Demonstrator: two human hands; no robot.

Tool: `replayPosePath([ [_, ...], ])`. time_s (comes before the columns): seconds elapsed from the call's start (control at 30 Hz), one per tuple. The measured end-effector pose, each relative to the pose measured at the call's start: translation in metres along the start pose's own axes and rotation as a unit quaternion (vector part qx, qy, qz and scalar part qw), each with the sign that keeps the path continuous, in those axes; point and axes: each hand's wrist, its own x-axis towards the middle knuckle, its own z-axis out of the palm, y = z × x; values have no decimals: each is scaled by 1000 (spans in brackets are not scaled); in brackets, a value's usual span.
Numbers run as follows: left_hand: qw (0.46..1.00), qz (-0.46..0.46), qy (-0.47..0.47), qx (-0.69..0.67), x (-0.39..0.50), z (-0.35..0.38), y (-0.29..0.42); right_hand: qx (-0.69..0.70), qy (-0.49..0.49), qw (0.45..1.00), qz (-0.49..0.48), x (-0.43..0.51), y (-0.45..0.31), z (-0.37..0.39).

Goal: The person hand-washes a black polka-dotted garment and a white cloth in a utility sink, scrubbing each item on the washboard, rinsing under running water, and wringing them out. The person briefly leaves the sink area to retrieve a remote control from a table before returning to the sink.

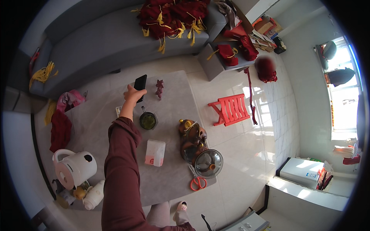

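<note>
My left hand, at the end of a maroon sleeve, reaches over the far part of a grey table. It grips a black smartphone, the thumb lying across it. A dark red star-shaped ornament lies right of the phone. Nearer to me are a dark-handled cup with green contents and a white-and-pink packet. Red-handled scissors lie by a glass lid and a brown teapot-like set at the right edge. My right hand is out of view; part of its sleeve shows at the bottom.
A white electric kettle and a white bottle stand at the table's near left. A red folding stool is on the floor to the right. Red cloth bags with yellow tassels are heaped on a grey sofa beyond the table.
</note>
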Motion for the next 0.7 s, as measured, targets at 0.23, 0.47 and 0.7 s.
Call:
replayPosePath([
  [0.23,915,46,-196,-351,-24,-59,-30,-7,9,1000,-21,5,-16,-7],
  [0.47,739,137,-368,-547,-202,-114,-127,-33,-1,997,-68,4,-73,8],
  [0.7,768,-81,-398,-496,-393,-133,-285,-315,-192,901,-226,19,-183,95],
])
